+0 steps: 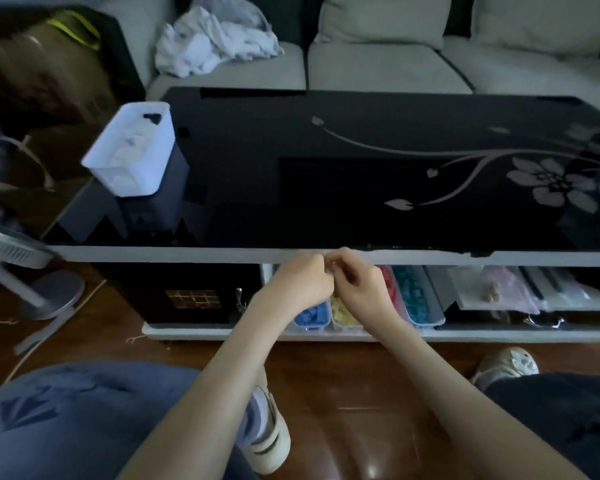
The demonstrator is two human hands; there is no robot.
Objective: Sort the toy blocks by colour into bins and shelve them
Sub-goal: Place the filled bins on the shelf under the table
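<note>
Several clear bins stand side by side on the lower shelf (194, 329) of the coffee table: one of blue blocks (311, 315), one of yellow blocks (342, 315), one of red blocks (388, 284) and one of teal blocks (414, 296). My left hand (300, 280) and my right hand (359, 277) meet in front of the table's edge, above the bins, fingers curled and touching each other. I cannot tell whether anything is pinched between them. A white bin (132, 150) with pale contents stands on the black table top at the far left.
The black glass table top (326, 174) has a flower pattern at the right. Plastic bags (492, 289) lie on the shelf to the right of the bins. A sofa with crumpled cloth (215, 39) is behind. A fan base (49, 296) stands at left. My knees and shoes are below.
</note>
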